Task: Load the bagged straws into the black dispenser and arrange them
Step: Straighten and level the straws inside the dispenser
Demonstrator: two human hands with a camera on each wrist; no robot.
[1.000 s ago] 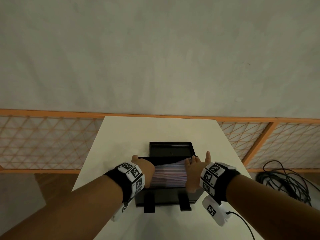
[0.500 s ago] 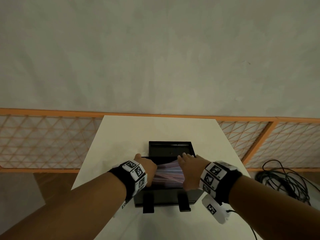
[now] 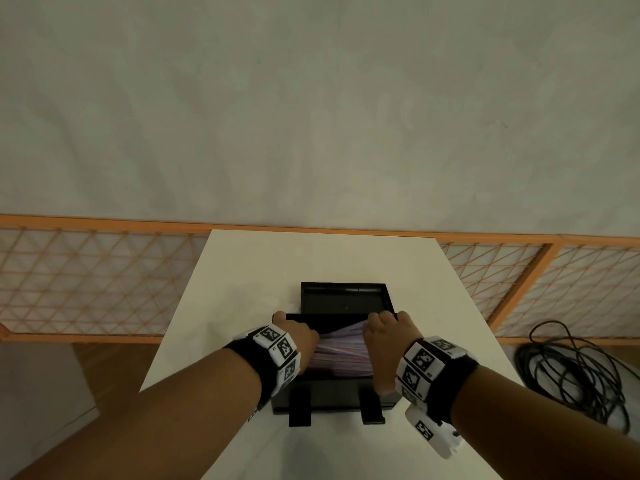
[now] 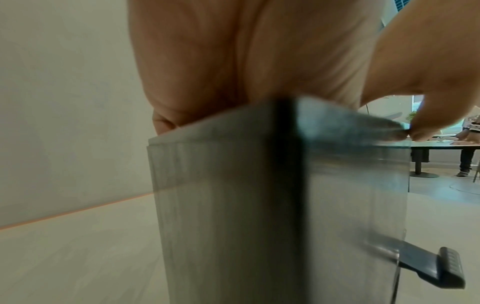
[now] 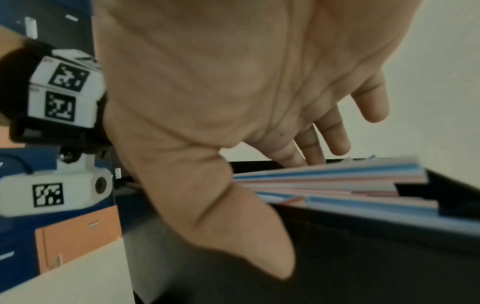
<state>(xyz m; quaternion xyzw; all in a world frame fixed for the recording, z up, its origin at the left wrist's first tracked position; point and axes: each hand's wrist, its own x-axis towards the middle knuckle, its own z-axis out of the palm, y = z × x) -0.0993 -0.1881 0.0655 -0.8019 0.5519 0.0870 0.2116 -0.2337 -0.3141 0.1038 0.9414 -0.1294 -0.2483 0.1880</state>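
The black rectangular plastic dispenser (image 3: pixel 332 393) sits near the front of the white table (image 3: pixel 242 271), its hinged lid (image 3: pixel 346 296) thrown back toward twelve o'clock so the bin is open from above. Inside lies the pile of pink, blue and white paper-wrapped straws (image 3: pixel 337 349), still fanned, the ends at three o'clock riding higher than the rest. The left hand (image 3: pixel 294 336) sits at nine o'clock, fingers hooked over the box's rim and thumb pinching the front edge, apparently to steady the box. The right hand (image 3: pixel 386 341) at three o'clock has relaxed, spread fingers (image 5: pixel 324 142) resting down on the raised straw ends and gripping nothing; I'd judge it is pressing them level so they sit parallel. A coil of black cable (image 3: pixel 571 372) lies on the floor at three o'clock. No brand or wording is readable; the only printing is the square black-and-white markers on both wristbands (image 3: pixel 420 362).
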